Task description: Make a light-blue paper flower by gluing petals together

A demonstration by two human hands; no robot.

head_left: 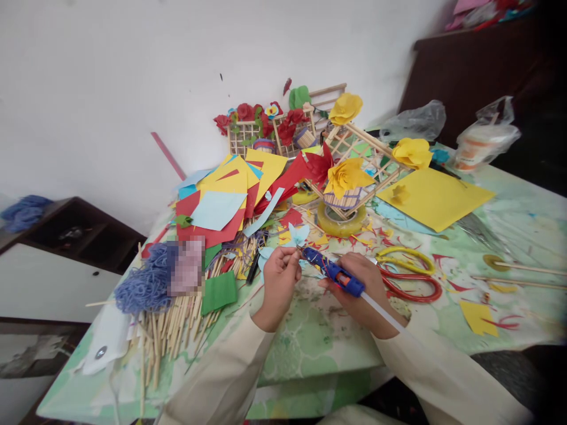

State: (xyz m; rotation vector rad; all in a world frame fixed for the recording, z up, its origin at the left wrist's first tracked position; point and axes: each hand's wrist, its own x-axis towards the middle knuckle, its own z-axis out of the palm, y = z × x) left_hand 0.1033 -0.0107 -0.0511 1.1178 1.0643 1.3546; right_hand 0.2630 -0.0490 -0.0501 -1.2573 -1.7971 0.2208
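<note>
In front of me, my left hand (280, 287) is closed in a pinch at a light blue paper flower (297, 235), whose petals stick out past the fingertips. My right hand (365, 292) is wrapped round a blue hot glue gun (325, 265) with a long white glue stick (381, 313) trailing from its back. The gun's nozzle meets the base of the petals, close to the left fingertips; whether it touches them I cannot tell. Just right of my right hand lie scissors with red handles (416, 287) and another pair with yellow handles (410, 258).
Coloured paper sheets (219, 209), blue yarn (148, 277) and thin wooden sticks (177, 324) lie to the left. Behind are a tape roll (339, 221) and a stick frame (376, 153) with yellow paper flowers (348, 177). A bagged cup (473, 147) stands far right. Paper scraps litter the tablecloth.
</note>
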